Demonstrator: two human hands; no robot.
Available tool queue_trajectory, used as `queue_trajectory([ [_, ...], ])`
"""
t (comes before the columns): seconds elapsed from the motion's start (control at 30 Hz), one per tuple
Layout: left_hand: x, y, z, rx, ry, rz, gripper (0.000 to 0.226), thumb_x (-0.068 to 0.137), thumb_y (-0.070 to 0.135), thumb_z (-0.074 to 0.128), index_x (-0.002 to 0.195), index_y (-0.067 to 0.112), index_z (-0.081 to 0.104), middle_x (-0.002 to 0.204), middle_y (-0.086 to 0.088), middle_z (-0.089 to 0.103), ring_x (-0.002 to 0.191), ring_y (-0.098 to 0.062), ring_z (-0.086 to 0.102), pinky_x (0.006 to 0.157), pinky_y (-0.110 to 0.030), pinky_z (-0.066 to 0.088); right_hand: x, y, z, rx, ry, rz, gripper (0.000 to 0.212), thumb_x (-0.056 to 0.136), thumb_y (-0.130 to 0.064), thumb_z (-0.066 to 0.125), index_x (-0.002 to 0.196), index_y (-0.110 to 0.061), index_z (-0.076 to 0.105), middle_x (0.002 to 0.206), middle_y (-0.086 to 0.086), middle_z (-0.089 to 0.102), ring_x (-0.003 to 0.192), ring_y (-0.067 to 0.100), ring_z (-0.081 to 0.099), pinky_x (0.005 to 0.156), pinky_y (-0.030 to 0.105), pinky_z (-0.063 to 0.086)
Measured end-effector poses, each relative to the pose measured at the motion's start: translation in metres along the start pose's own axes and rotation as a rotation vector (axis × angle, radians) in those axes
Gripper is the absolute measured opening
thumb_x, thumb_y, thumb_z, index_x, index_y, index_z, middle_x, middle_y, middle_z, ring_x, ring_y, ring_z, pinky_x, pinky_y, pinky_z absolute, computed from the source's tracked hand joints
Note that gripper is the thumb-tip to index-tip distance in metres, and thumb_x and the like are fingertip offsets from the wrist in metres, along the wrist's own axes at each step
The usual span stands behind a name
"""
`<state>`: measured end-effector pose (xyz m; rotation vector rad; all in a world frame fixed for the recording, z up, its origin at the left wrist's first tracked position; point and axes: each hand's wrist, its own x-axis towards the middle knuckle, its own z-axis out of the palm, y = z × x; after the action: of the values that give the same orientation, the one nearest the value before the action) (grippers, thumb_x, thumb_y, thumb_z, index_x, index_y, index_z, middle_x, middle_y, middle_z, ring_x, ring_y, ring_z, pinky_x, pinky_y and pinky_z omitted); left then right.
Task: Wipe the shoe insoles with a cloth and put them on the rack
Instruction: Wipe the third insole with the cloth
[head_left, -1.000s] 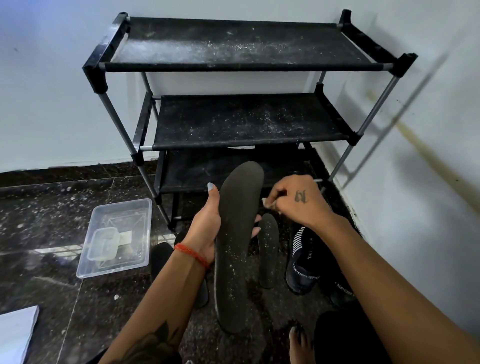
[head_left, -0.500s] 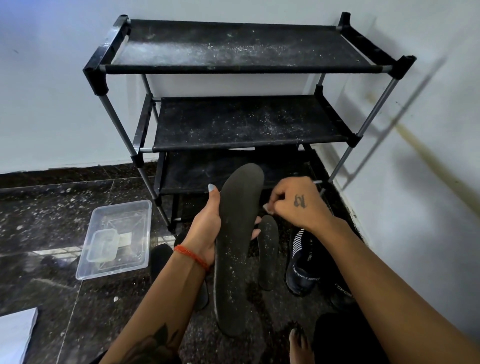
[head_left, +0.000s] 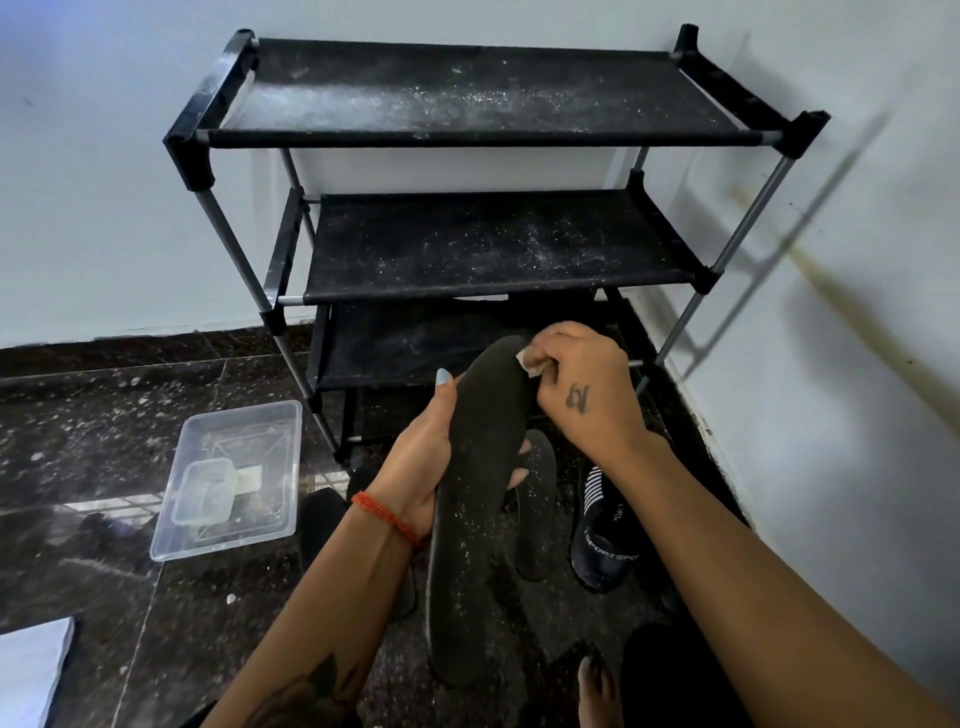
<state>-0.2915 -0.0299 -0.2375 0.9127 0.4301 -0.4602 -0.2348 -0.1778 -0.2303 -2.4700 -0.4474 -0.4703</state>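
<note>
My left hand (head_left: 422, 457) grips a long dark insole (head_left: 478, 509) by its middle, holding it upright with the toe end pointing at the rack. My right hand (head_left: 587, 389) pinches a small pale cloth (head_left: 531, 362) against the insole's top end. A second dark insole (head_left: 537, 509) lies on the floor just behind the held one. The black three-shelf rack (head_left: 488, 249) stands in the corner straight ahead, its dusty shelves bare.
A clear plastic tub (head_left: 228, 488) with a smaller container inside sits on the dark floor at the left. Black sport shoes (head_left: 602, 540) lie at the right near the white wall. Another dark shoe (head_left: 322, 519) lies left of my wrist. A white sheet (head_left: 31, 670) shows at bottom left.
My right hand has moved up with the cloth from beside the insole's right edge onto its top end. The left hand keeps the same hold.
</note>
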Motion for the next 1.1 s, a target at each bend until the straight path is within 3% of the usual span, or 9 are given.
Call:
queue_trajectory([
  [0.1,0.0,0.002,0.0,-0.036,0.018,0.006,0.04,0.092,0.055,0.038,0.116,0.029,0.059,0.105,-0.019,0.069,0.084,-0.034,0.069,0.077,-0.053,0.054,0.001,0.008,-0.005,-0.058,-0.034,0.139,0.02,0.07,0.007,0.058,0.071,-0.004,0.073,0.085,0.008,0.069,0.079,0.021,0.065,0.074,0.029,0.053],
  [0.23,0.001,0.001,0.001,-0.013,0.032,-0.005,0.042,0.091,0.057,0.038,0.108,0.025,0.062,0.104,-0.021,0.069,0.093,-0.037,0.067,0.081,-0.053,0.053,0.0,-0.005,-0.005,0.049,0.214,-0.006,0.022,0.071,0.012,0.057,0.075,-0.003,0.073,0.089,0.008,0.069,0.081,0.014,0.064,0.078,0.016,0.05],
  [0.37,-0.001,-0.001,0.001,0.028,0.009,-0.004,0.042,0.093,0.055,0.036,0.1,0.024,0.063,0.098,-0.021,0.071,0.097,-0.038,0.065,0.081,-0.051,0.053,-0.006,-0.014,0.008,0.028,0.108,-0.177,0.021,0.078,0.002,0.054,0.084,-0.004,0.073,0.097,0.01,0.068,0.092,0.022,0.064,0.088,0.021,0.048],
  [0.5,-0.002,0.001,0.002,0.01,0.024,-0.012,0.041,0.093,0.054,0.038,0.102,0.022,0.062,0.1,-0.022,0.07,0.091,-0.037,0.067,0.078,-0.051,0.054,-0.001,-0.002,0.002,-0.015,-0.024,-0.028,0.023,0.073,0.01,0.057,0.082,-0.003,0.073,0.096,0.009,0.067,0.09,0.02,0.064,0.085,0.021,0.049],
  [0.6,-0.002,0.003,0.001,-0.031,0.044,0.001,0.038,0.093,0.053,0.039,0.107,0.025,0.061,0.091,-0.017,0.073,0.081,-0.033,0.069,0.075,-0.053,0.054,-0.002,0.006,-0.003,-0.135,-0.118,0.099,0.017,0.077,-0.001,0.059,0.078,-0.008,0.075,0.09,0.006,0.07,0.085,0.019,0.065,0.078,0.025,0.052],
  [0.77,-0.001,0.005,0.0,-0.046,0.074,-0.029,0.051,0.091,0.056,0.042,0.118,0.017,0.058,0.102,-0.02,0.07,0.084,-0.034,0.07,0.073,-0.051,0.057,0.001,-0.001,-0.006,0.07,0.21,0.076,0.017,0.073,0.007,0.064,0.08,-0.005,0.075,0.091,0.005,0.069,0.082,0.008,0.061,0.077,0.003,0.044],
  [0.83,-0.002,0.004,0.001,-0.042,0.072,-0.044,0.056,0.09,0.058,0.042,0.114,0.01,0.059,0.096,-0.021,0.071,0.08,-0.033,0.071,0.072,-0.05,0.057,-0.002,-0.007,-0.001,0.072,0.148,-0.018,0.018,0.074,0.007,0.063,0.082,-0.004,0.074,0.093,0.006,0.068,0.085,0.008,0.06,0.082,0.005,0.044],
  [0.97,-0.002,0.004,0.0,-0.061,0.058,-0.056,0.063,0.09,0.059,0.041,0.116,0.005,0.06,0.1,-0.023,0.07,0.082,-0.033,0.07,0.073,-0.05,0.057,-0.006,-0.011,0.002,-0.023,-0.039,-0.025,0.023,0.073,0.008,0.059,0.085,-0.003,0.074,0.092,0.007,0.067,0.084,0.022,0.065,0.079,0.03,0.055],
  [1.1,-0.003,0.005,-0.002,-0.065,0.079,-0.031,0.058,0.092,0.057,0.038,0.112,0.007,0.061,0.096,-0.021,0.072,0.081,-0.032,0.07,0.07,-0.05,0.058,-0.005,-0.017,-0.009,-0.001,-0.269,0.126,0.017,0.073,-0.004,0.061,0.08,-0.011,0.076,0.087,0.002,0.07,0.077,0.011,0.062,0.067,0.016,0.047],
])
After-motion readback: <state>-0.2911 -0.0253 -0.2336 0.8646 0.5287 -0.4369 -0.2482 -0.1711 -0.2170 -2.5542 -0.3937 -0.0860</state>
